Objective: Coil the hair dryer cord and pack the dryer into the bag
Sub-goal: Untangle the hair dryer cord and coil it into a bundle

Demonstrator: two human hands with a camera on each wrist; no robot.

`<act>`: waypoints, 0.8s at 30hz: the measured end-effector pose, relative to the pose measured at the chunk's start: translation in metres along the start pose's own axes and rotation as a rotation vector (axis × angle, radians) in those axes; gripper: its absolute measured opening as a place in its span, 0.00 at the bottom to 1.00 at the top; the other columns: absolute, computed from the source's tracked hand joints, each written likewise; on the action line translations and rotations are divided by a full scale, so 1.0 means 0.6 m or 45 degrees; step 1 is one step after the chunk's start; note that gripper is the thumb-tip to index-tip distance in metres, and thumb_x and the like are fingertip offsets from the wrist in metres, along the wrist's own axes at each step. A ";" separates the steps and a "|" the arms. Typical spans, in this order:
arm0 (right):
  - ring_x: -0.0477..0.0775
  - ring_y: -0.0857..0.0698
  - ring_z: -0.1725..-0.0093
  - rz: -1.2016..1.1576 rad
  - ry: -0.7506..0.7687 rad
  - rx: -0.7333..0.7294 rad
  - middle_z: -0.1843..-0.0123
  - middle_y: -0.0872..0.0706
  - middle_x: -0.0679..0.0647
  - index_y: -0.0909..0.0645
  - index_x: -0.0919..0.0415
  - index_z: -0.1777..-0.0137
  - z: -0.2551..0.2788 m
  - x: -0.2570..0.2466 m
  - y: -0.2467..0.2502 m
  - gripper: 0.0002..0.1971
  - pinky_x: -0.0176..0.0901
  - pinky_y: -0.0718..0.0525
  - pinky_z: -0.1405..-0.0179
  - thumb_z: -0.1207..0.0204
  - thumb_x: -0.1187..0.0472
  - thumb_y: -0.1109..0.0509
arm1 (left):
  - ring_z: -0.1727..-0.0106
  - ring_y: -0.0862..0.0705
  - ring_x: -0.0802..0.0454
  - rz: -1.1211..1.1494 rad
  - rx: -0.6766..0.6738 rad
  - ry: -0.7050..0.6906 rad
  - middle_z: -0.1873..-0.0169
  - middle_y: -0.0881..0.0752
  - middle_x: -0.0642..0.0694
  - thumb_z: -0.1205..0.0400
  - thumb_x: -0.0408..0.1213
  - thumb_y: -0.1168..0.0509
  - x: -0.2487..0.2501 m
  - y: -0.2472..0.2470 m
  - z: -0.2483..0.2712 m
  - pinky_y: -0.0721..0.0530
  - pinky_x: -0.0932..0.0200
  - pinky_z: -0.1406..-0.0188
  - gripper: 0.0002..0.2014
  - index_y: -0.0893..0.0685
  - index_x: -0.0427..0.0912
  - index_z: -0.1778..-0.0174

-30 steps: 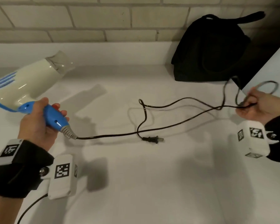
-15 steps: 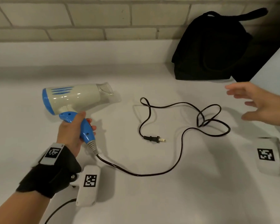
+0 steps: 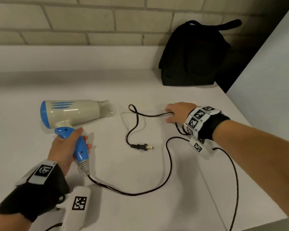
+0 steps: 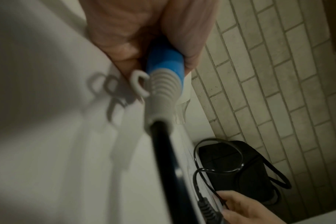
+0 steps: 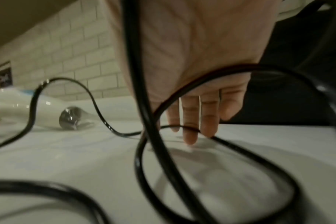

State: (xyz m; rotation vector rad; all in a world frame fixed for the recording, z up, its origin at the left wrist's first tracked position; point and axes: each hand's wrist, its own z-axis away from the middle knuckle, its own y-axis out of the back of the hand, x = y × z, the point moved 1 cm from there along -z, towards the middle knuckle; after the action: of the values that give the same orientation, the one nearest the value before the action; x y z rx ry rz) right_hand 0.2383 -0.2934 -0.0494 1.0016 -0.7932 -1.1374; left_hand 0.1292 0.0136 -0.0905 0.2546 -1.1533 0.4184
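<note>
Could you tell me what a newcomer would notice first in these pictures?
Probably the cream and blue hair dryer, its blue handle gripped by the left hand at the left of the white counter. Its black cord sprawls rightward to the right hand; a black bag stands against the brick wall.

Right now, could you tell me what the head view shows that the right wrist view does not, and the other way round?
Only the head view shows the left hand gripping the dryer's blue handle, the plug lying on the counter, and the whole bag. Only the right wrist view shows the right hand's fingertips down at the cord on the counter. Both show the dryer, the looping cord, the right hand and the brick wall.
</note>
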 end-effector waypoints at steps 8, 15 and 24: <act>0.44 0.27 0.82 -1.628 -0.028 0.693 0.82 0.24 0.46 0.25 0.55 0.67 0.018 0.041 0.110 0.15 0.31 0.27 0.86 0.18 0.57 0.45 | 0.85 0.17 0.59 -0.080 -0.003 0.026 0.67 0.18 0.42 0.20 0.38 0.38 0.005 -0.004 0.011 0.15 0.58 0.75 0.07 0.25 0.44 0.64; 0.40 0.22 0.78 -2.386 0.241 0.491 0.78 0.17 0.44 0.29 0.54 0.66 0.094 0.045 0.177 0.17 0.29 0.20 0.75 0.17 0.53 0.51 | 0.76 0.13 0.47 -0.254 -0.011 0.030 0.64 0.17 0.37 0.22 0.41 0.36 0.014 -0.001 0.013 0.15 0.40 0.51 0.11 0.24 0.36 0.56; 0.45 0.15 0.76 -2.329 0.305 0.375 0.73 0.10 0.53 0.29 0.59 0.63 0.133 -0.045 0.166 0.16 0.36 0.12 0.70 0.16 0.58 0.52 | 0.68 0.17 0.39 -1.236 -0.014 -0.025 0.69 0.17 0.36 0.26 0.60 0.42 0.067 0.036 0.053 0.19 0.48 0.58 0.27 0.23 0.34 0.65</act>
State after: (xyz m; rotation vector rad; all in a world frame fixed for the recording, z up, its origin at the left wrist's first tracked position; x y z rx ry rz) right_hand 0.1945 -0.2751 0.0719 2.1495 0.4595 -2.3145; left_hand 0.1072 0.0276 -0.0417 0.7598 -0.9218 -0.4475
